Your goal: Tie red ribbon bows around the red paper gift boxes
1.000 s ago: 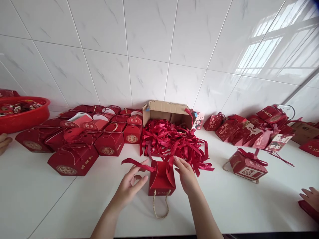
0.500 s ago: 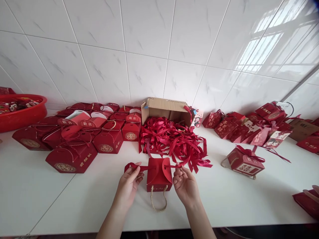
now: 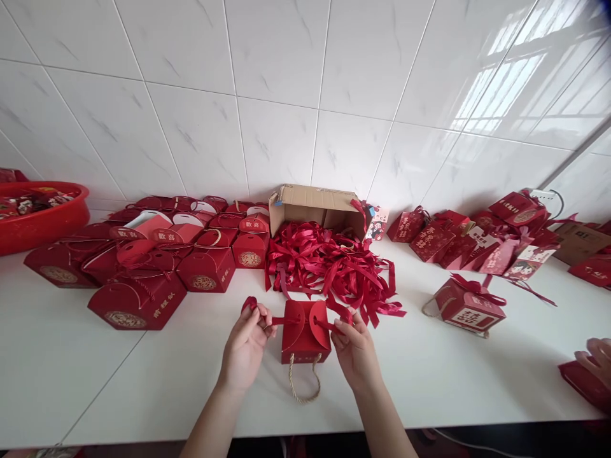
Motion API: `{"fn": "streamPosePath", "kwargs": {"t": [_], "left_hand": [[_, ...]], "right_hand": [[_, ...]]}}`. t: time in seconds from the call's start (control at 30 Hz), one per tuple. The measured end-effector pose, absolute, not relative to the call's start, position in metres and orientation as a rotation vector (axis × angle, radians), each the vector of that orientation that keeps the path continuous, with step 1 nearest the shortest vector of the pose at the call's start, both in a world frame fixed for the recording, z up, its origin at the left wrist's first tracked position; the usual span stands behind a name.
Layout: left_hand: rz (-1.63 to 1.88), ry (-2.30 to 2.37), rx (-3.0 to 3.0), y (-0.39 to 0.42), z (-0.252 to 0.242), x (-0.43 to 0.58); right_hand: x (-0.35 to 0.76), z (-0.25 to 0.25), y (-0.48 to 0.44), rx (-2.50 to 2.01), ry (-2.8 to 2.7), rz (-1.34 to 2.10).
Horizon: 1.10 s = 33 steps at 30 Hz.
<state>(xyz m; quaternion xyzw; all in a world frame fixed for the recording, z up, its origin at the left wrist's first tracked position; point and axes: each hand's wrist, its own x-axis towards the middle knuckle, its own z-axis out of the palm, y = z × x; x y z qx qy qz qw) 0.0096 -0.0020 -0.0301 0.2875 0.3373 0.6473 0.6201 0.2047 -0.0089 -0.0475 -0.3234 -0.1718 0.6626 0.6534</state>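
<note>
Holding a narrow, glossy red ribbon on both sides of a small red cardboard box, the person before me has both hands near the middle of the white table's front edge. The left hand pinches one length, a bit of it looping above the fingertips; the right hand grasps the other. The box stands upright between them, its curved top flaps folded together, the ribbon coming out through holes there, and a twisted beige rope handle droops toward the front edge. Just behind, a tangled heap of shiny red ribbons spills from an open brown cardboard carton toward the back edge. Rows of dark red gabled boxes fill the back left; toward the right edge sits a bow-tied red box, and beyond it another person's hand rests over a dark red item.
</note>
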Motion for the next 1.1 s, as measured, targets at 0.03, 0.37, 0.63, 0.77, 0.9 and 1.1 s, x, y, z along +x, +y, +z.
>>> {"fn": "streamPosePath", "kwargs": {"t": [0.03,0.37,0.63,0.77,0.9,1.1], "left_hand": [[1.501,0.776,0.707,0.0,-0.029,0.011],[1.556,1.157,1.026,0.011,-0.035,0.03],[1.506,1.193,1.011,0.006,-0.046,0.029],[1.516,1.189,1.02,0.007,-0.046,0.026],[1.545,1.186,1.043,0.006,-0.041,0.026],[1.558,1.138,1.113,0.005,-0.037,0.025]], "right_hand": [[0.204,-0.046,-0.009,-0.762,-0.417,1.472],[0.197,-0.052,0.009,-0.777,-0.452,1.327],[0.205,-0.065,0.01,-0.697,-0.225,1.46],[0.208,-0.064,0.001,-0.784,-0.4,1.367],[0.215,-0.062,0.0,-0.955,-0.497,1.22],[0.222,-0.053,0.006,-1.099,-0.624,1.035]]}}
